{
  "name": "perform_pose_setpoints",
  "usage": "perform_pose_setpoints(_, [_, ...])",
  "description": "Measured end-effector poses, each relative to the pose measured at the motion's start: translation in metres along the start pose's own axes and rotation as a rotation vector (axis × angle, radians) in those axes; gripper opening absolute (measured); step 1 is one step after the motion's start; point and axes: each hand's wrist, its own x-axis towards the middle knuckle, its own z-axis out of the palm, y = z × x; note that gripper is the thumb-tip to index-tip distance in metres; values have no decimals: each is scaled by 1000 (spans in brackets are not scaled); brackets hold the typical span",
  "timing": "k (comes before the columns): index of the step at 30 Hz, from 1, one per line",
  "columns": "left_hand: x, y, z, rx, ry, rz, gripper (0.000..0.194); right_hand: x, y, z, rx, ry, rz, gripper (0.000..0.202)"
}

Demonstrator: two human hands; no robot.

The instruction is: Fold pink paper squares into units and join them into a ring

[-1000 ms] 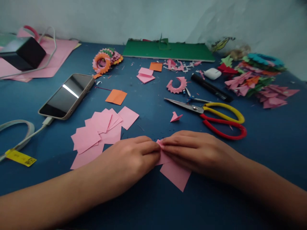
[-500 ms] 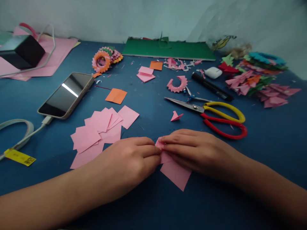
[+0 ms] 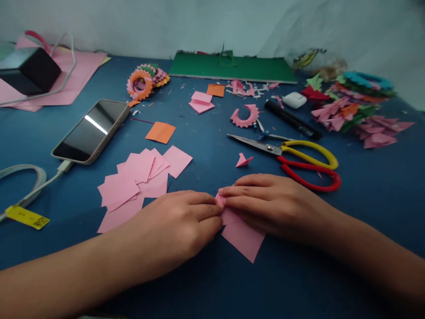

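Observation:
Between my two hands is a small folded piece of pink paper (image 3: 220, 200), mostly hidden by fingers. My left hand (image 3: 187, 221) is closed on its left side, the thumb underneath out of sight. My right hand (image 3: 268, 206) presses the piece from the right with its fingers together. Under my right hand lies a pink paper square (image 3: 245, 241), one corner pointing toward me. Beyond the fingertips rests a small folded pink paper unit (image 3: 244, 160). Left of my left hand, several pink squares (image 3: 134, 177) are spread in an overlapping pile.
Scissors (image 3: 270, 148) with red and yellow handles lie behind my right hand, near a black marker (image 3: 292, 119). A phone (image 3: 93, 130) on a charging cable is at left. Folded paper pieces (image 3: 352, 106) are heaped at right. A green board (image 3: 232, 68) stands at the back.
The fingers of my right hand have shifted very slightly on the folded pink paper. My left hand stays in place, and the things around look unmoved.

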Motion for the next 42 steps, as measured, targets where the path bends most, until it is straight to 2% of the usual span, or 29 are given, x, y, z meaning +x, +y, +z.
perform_pose_setpoints(13, [-1,-3,1,-81,-3,-58,24,-3,1,3,89,30,-16,16])
perform_pose_setpoints(42, [1,-10,1,-107,39,-14,22,-7,5,4,213,-12,18,18])
